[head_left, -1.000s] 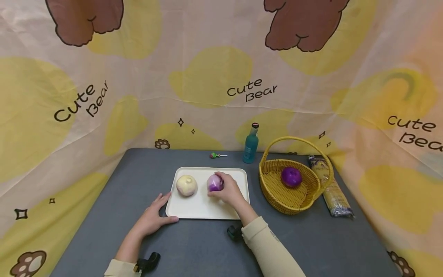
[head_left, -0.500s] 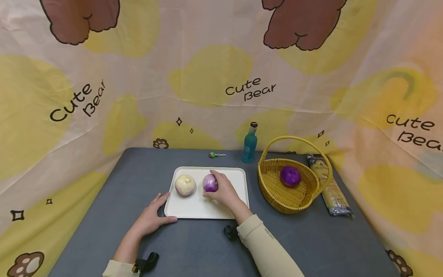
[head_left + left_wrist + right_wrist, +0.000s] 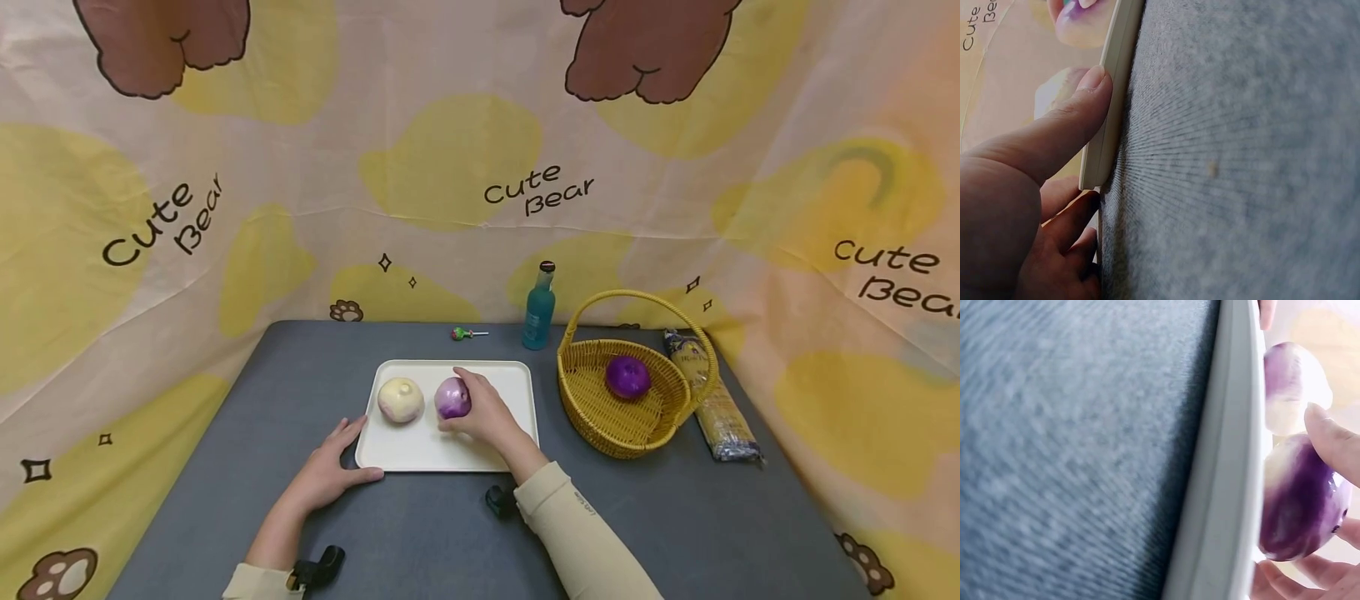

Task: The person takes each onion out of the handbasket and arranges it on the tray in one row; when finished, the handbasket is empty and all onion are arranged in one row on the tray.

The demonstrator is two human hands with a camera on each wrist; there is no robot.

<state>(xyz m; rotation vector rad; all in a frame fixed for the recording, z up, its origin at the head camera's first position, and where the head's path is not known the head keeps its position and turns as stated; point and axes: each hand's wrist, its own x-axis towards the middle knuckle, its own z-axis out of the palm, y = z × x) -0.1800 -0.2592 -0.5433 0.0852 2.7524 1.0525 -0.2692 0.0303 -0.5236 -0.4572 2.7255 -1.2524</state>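
Observation:
In the head view a white tray (image 3: 442, 455) lies on the table with two round onions on it. The pale, cream-coloured onion (image 3: 401, 400) sits on the left. Beside it is a glossy purple-and-white onion (image 3: 452, 398), which my right hand (image 3: 487, 417) holds between thumb and fingers; the right wrist view shows the thumb on this onion (image 3: 1297, 500) and fingers at its other side. My left hand (image 3: 330, 471) touches the tray's front left corner, its thumb against the rim and its fingers along the left side.
A yellow wicker basket (image 3: 588, 425) with a purple onion (image 3: 627, 377) in it stands right of the tray. Behind it lies a clear-wrapped packet (image 3: 723, 417). A blue bottle (image 3: 538, 310) and a lollipop (image 3: 462, 333) are at the back. Printed cloth (image 3: 442, 167) hangs behind the table.
My right hand has moved slightly left with the purple-and-white onion, bringing it nearer the pale onion. My left hand stays at the tray corner. The head view has shifted a little.

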